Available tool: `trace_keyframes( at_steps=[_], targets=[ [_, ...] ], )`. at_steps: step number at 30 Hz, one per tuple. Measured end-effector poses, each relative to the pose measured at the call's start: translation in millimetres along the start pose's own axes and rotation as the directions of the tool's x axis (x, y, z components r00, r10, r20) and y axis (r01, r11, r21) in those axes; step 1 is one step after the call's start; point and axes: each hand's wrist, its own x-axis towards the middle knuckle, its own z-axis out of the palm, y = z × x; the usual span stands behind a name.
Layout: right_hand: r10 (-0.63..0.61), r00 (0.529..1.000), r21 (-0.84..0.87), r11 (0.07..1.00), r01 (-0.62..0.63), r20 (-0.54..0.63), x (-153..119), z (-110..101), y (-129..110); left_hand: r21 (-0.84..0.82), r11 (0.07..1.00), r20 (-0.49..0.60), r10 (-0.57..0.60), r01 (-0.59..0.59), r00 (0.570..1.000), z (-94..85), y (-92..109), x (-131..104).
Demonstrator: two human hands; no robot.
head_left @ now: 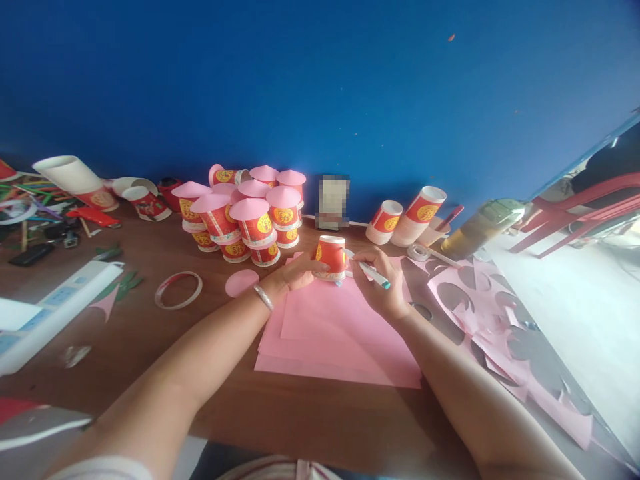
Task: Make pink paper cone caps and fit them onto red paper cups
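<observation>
A red paper cup (331,256) with yellow round prints stands upside down over pink paper sheets (340,333) at the middle of the table. My left hand (301,271) grips it low on its left side. In my right hand (381,283) is a white marker (373,273) with a teal end, its tip side turned to the cup's right side. A pink paper disc (242,283) lies left of the sheets, by my left wrist.
Stacked red cups with pink cone tops (257,227) stand at back left. Two leaning cup stacks (419,217) and a bottle (483,229) are at back right. Cut pink scraps (490,333) lie right, a tape ring (179,291) and power strip (60,313) left.
</observation>
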Motion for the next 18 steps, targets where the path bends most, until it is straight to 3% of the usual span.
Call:
trace_keyframes(
  at_steps=[11,18],
  targets=[
    [-0.092,0.996,-0.093,0.991,0.091,-0.006,-1,-1,-5,0.024,0.999,0.002,0.025,-0.025,1.000,1.7,3,-1],
    [-0.245,0.969,-0.077,0.966,0.247,0.034,-4,4,-9,0.183,0.979,-0.047,0.103,-0.093,0.994,9.6,6,-2]
  ],
)
